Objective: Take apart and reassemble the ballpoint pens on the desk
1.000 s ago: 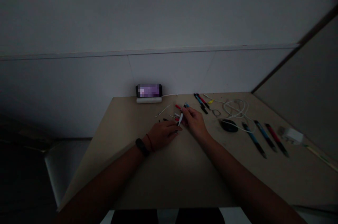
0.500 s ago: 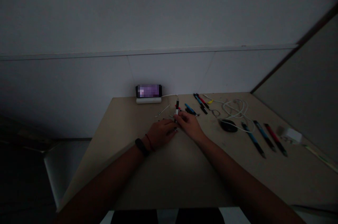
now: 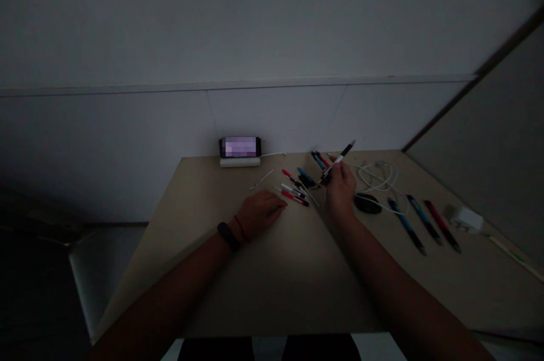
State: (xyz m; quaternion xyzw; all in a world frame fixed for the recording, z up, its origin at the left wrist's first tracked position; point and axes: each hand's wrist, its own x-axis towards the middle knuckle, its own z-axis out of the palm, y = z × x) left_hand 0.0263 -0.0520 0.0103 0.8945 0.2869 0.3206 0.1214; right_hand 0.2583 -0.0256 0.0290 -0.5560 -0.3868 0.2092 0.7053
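The grip of the right hand (image 3: 340, 188) pinches a slim pen (image 3: 340, 158) near its lower end, so that the white barrel and black tip slant up and to the right, clear of the table (image 3: 272, 281). The left hand (image 3: 260, 211) rests palm down on the table with loosely curled fingers and holds nothing. As a judgement, the work is partly done: three whole pens (image 3: 423, 222), blue, blue and red with dark ends, lie in a neat row well to the right, and another pair (image 3: 319, 160) lies at the back edge, while a cluster of loose pen parts (image 3: 295, 188) is left between the hands, including red and white barrels, a blue piece and thin rods, probably refills. The parts look like smooth hard plastic, cylindrical and narrow. The table top is matt, pale and flat. A coiled white cable (image 3: 378, 175) and a dark oval object (image 3: 368, 203) lie beside the right hand; a phone (image 3: 240, 147) stands against the wall.
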